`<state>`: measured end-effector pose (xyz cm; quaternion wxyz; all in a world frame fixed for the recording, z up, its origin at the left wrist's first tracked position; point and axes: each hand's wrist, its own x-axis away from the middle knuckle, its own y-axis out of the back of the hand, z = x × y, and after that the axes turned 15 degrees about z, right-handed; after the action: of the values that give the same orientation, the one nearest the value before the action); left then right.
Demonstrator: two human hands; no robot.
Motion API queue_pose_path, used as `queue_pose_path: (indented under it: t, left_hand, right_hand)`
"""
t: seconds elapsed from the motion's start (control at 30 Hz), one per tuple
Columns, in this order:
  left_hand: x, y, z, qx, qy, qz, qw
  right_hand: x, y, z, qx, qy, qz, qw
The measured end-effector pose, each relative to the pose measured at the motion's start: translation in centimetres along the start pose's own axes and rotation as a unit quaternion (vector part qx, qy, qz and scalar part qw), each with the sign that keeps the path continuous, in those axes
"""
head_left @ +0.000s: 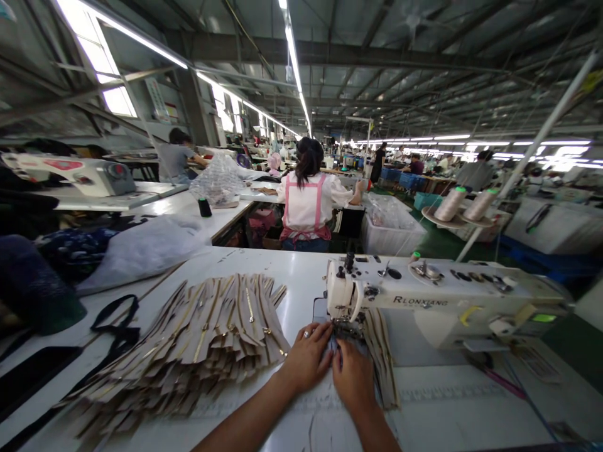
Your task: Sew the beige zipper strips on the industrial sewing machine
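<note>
Left hand (308,353), right hand (352,373), zipper strips (384,361) alongside, long axis toward sewing machine (419,298)

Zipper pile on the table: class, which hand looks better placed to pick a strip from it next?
Probably the left hand: it is nearer the zipper pile, with the right hand farther off, beyond the left. Both hands, though, are down at the sewing machine.

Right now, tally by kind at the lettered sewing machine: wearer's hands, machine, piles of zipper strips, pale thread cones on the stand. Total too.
Hands: 2, left hand and right hand
Sewing machine: 1
Zipper-strip piles: 2, left pile and right pile
Pale cones: 2, left cone and right cone
Total: 7
</note>
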<state>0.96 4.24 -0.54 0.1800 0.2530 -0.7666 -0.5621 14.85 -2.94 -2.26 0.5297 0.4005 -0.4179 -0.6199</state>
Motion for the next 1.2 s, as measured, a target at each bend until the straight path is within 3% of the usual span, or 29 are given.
queue_pose_path:
  t: [0.27, 0.43, 0.53, 0.63, 0.7, 0.77, 0.87, 0.97, 1.07, 1.2]
  left_hand:
    - [-0.2, -0.6, 0.9, -0.024, -0.007, 0.015, 1.000]
    - [0.2, 0.3, -0.6, -0.040, 0.048, 0.056, 0.996]
    - [1.9, -1.7, -1.7, -0.069, 0.072, 0.063, 0.993]
    - [4.0, -5.1, -2.1, -0.100, 0.031, 0.068, 0.992]
    - [4.8, -6.0, -2.1, -0.116, 0.027, 0.076, 0.990]
    - [4.8, -4.8, -2.2, -0.114, 0.022, 0.099, 0.988]
    - [3.8, -0.2, -2.6, -0.103, 0.005, 0.119, 0.988]
    - [2.5, 3.7, -2.5, -0.094, -0.074, 0.124, 0.985]
    - [1.3, 4.5, -1.9, -0.085, -0.146, 0.124, 0.978]
    - [0.9, 4.6, -1.8, -0.106, -0.194, 0.127, 0.967]
  right_hand:
    - [-0.1, -0.5, 0.0, -0.006, 0.007, -0.008, 1.000]
    - [-0.1, -0.8, -0.3, -0.037, 0.014, -0.010, 0.999]
    - [-0.1, -0.9, -0.6, -0.068, 0.011, -0.010, 0.998]
    - [-0.2, -1.0, -0.7, -0.078, 0.005, -0.003, 0.997]
    - [-0.3, -1.1, -0.8, -0.075, 0.007, -0.002, 0.997]
    - [-0.4, -1.2, -0.8, -0.070, 0.010, -0.011, 0.997]
    - [-0.4, -1.2, -0.7, -0.068, 0.015, -0.026, 0.997]
    - [-0.2, -0.9, -0.6, -0.077, 0.021, -0.039, 0.996]
    - [-0.1, -0.6, -0.5, -0.079, 0.019, -0.040, 0.996]
    - [-0.3, -0.8, -0.6, -0.076, 0.005, -0.042, 0.996]
